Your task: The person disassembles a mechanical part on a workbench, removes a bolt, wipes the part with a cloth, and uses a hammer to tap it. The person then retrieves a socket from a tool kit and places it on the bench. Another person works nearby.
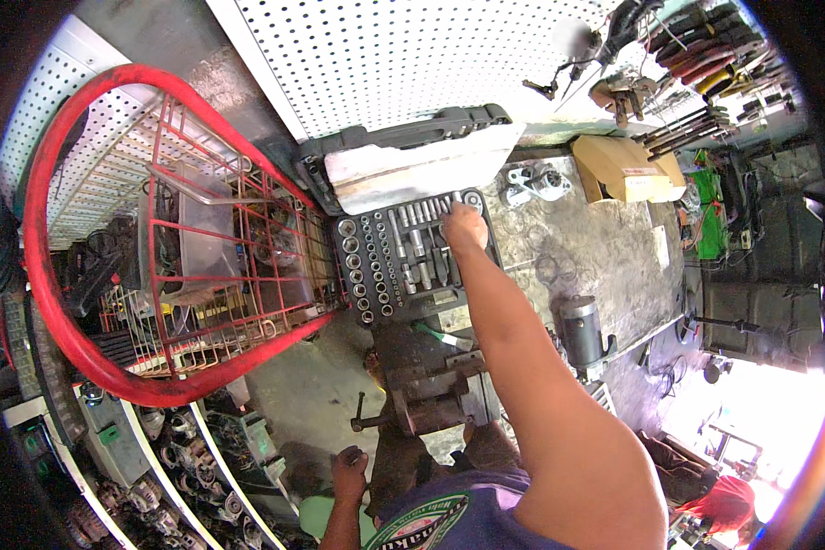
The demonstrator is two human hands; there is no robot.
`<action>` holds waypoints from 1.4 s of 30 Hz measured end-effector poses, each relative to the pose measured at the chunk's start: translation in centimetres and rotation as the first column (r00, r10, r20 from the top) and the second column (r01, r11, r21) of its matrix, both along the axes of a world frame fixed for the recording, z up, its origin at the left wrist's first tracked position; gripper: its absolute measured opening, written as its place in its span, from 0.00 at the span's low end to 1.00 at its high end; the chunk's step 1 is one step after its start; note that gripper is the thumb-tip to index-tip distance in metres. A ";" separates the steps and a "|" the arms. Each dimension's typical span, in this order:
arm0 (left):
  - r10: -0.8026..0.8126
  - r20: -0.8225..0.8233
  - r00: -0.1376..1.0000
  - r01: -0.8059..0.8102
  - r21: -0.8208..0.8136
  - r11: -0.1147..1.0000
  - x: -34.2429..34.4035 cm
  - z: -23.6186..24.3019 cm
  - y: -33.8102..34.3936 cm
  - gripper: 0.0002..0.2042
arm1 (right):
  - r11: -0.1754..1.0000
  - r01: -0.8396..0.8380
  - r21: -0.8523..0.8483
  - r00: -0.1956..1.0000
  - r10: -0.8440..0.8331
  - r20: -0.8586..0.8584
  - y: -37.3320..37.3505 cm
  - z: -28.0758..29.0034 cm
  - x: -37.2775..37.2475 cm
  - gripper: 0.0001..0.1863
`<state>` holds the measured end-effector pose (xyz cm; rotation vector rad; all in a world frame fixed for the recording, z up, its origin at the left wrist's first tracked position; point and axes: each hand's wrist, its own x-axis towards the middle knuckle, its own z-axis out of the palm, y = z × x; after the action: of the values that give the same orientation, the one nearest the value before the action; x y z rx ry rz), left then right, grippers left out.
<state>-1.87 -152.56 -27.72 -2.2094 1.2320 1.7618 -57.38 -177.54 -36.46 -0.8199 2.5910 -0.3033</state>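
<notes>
An open black socket-set case (403, 261) lies on the grey workbench, its lid (412, 151) leaning against the pegboard. Several chrome sockets (362, 270) fill its rows. My right hand (465, 226) reaches far forward into the case's upper right part, fingers down among the sockets; whether it grips one is hidden. My left hand (348, 463) is low near my body, closed around the end of the handle of a rusty bench vise (426, 385). A green-handled tool (445, 336) lies between the case and the vise.
A red wire basket rack (183, 275) stands left of the case. A dark cylindrical motor part (582, 330), a metal bracket (533, 181) and a cardboard box (623, 170) sit on the bench at right. Hand tools (706, 64) hang on the pegboard. Alternator-like parts (202, 458) crowd shelves at lower left.
</notes>
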 end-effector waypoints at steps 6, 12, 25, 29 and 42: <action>-0.073 0.000 0.997 0.073 0.001 0.997 -1.5 0.2 -1.2 0.24 | 0.994 0.092 0.063 0.991 -0.098 0.086 0.2 0.1 -0.9 0.25; -0.101 -0.037 0.994 0.100 -0.021 0.995 -1.0 -0.5 -0.3 0.25 | 0.993 0.107 0.044 0.990 -0.110 0.093 -0.5 0.0 -0.4 0.26; -0.177 -0.287 0.942 0.146 -0.127 0.981 -3.9 0.7 -2.0 0.29 | 0.943 0.150 -0.298 0.855 0.028 0.518 7.0 2.7 7.6 0.28; -0.058 -0.592 0.804 -0.147 -0.293 0.945 -12.1 2.2 -3.2 0.33 | 0.988 0.112 -0.104 0.607 0.014 0.794 16.7 7.4 20.5 0.27; 0.080 -0.444 0.892 -0.168 -0.163 0.972 -20.3 8.8 -7.0 0.17 | 0.905 0.392 -0.164 0.304 0.041 0.952 23.6 14.9 19.4 0.21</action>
<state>-22.18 -159.60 -18.87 -2.0974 1.4254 2.3823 -37.95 -153.94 -21.60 -0.2335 1.4305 -1.0337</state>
